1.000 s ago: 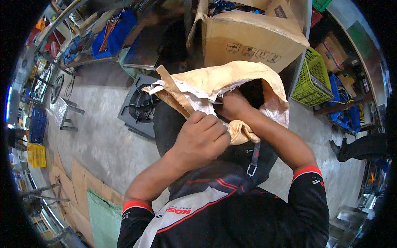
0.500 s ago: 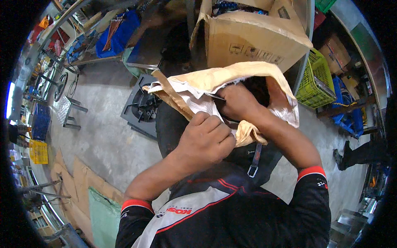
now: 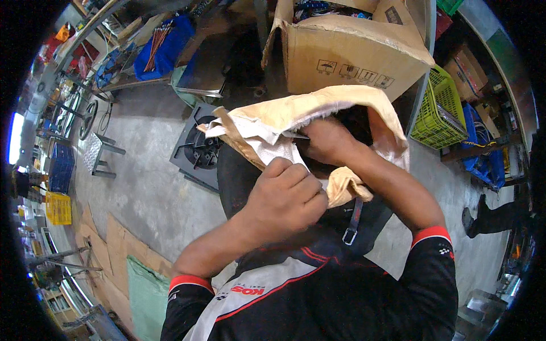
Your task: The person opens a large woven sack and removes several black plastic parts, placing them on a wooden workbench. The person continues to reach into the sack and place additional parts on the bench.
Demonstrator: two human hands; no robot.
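Noted tan paper sack [image 3: 324,106] at ctr of frame. Gripping its edge w/ closed L hand [image 3: 287,196]. Located R hand [image 3: 330,140] in sack mouth, at thin metal item [image 3: 293,134]; can't tell grip, w/ fingers part. hidden.

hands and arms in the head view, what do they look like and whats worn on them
The left hand and right hand are bare, without gloves; the forearms are uncovered too. Short black sleeves end in red bands. The right sleeve carries a small white checkered mark near its band.
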